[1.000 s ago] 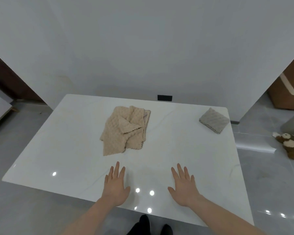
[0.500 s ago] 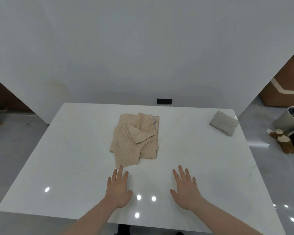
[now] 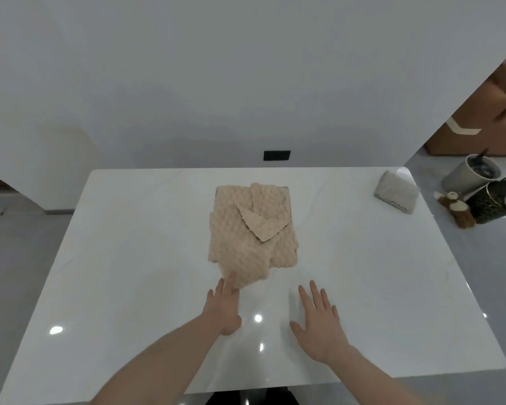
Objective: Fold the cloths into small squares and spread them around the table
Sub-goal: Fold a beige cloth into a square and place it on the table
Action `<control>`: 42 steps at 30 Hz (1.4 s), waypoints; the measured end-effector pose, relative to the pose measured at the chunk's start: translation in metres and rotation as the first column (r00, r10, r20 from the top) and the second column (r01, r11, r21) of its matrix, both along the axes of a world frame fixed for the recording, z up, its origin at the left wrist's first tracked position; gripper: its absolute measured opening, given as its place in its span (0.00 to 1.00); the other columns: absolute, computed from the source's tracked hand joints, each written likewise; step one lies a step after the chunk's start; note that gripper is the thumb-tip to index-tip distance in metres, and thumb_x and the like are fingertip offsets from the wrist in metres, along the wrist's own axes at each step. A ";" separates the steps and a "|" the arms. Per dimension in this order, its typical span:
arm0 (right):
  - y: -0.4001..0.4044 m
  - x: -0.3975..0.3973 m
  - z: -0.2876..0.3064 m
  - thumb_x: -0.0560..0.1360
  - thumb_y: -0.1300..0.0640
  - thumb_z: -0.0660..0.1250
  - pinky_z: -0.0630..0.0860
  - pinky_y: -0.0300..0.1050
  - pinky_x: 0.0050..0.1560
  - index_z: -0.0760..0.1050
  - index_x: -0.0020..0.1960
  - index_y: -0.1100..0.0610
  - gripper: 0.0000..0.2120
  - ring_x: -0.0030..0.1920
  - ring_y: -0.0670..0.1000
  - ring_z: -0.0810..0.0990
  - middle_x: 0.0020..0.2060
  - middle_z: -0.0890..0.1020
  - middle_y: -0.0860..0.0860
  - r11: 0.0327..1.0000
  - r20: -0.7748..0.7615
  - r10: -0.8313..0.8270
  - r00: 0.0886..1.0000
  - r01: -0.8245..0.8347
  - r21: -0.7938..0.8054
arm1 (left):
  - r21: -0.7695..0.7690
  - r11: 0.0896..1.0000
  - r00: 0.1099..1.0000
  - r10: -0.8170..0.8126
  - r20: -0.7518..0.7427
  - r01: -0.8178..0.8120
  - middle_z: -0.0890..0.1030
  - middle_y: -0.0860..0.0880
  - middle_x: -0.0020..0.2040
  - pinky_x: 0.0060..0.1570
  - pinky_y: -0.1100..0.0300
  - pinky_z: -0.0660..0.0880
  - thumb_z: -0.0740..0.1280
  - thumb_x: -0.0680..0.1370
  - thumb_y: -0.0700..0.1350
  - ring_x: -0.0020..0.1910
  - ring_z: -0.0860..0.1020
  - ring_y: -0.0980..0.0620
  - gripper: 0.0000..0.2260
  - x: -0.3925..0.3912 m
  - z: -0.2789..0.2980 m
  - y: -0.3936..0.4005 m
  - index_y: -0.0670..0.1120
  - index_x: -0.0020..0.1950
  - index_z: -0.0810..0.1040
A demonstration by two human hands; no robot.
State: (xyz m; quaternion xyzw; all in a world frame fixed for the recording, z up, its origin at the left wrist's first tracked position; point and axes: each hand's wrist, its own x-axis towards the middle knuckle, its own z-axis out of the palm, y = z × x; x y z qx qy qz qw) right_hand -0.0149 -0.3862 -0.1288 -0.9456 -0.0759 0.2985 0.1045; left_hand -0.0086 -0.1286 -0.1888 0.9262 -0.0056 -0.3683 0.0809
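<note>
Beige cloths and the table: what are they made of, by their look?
Beige cloths: soft textile, probably microfibre or terry; bumpy waffle surface, zigzag-cut edges. Table: glossy white top with faint veins and sharp light reflections, perhaps marble or sintered stone.

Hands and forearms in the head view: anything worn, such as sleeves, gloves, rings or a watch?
Nothing worn shows. The left hand and right hand are bare, without gloves, visible rings or a watch. Both forearms are bare to the frame's bottom edge, with no sleeve in view.
</note>
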 end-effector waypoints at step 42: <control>0.103 -0.059 0.075 0.65 0.40 0.80 0.74 0.35 0.58 0.73 0.63 0.35 0.30 0.60 0.37 0.77 0.57 0.81 0.32 0.685 -0.105 -0.199 0.974 0.215 0.696 | -0.816 0.524 0.771 0.615 0.167 -0.242 0.83 0.56 0.36 0.38 0.69 0.72 0.75 0.77 0.45 0.33 0.76 0.62 0.06 -0.066 0.229 0.030 0.54 0.41 0.86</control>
